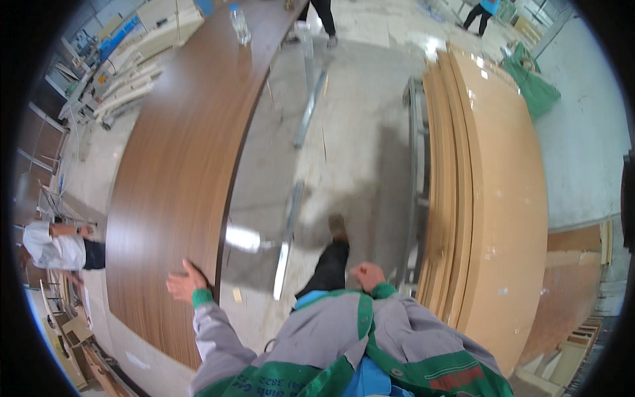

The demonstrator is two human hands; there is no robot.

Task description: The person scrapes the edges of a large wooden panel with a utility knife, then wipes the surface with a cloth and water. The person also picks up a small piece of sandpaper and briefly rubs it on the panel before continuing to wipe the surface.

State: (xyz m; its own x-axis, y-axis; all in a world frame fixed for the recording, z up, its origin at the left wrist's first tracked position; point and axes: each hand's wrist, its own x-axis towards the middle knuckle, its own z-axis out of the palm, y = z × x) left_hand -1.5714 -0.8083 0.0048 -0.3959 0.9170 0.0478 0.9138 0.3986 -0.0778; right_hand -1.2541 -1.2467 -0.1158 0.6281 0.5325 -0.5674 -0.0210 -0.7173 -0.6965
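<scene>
My left hand (pixel 186 281) is at the right edge of a long brown wood-grain panel (pixel 178 152), thumb and fingers apart, holding nothing. Whether the palm presses on the panel or hovers just above it is hard to tell. My right hand (pixel 368 274) is in front of my body, fingers curled in, with no object showing in it. Just to its right stands a tall stack of tan boards (pixel 489 218) on a grey metal frame (pixel 413 185). Toward the panel's far end stands a clear plastic bottle (pixel 240 25) with a blue cap.
Metal strips (pixel 289 238) lie on the concrete floor between panel and stack, near my stepping foot (pixel 337 226). A person in a white shirt (pixel 43 245) is beyond the panel's left side. Other people stand far ahead. A green sack (pixel 532 86) sits behind the stack.
</scene>
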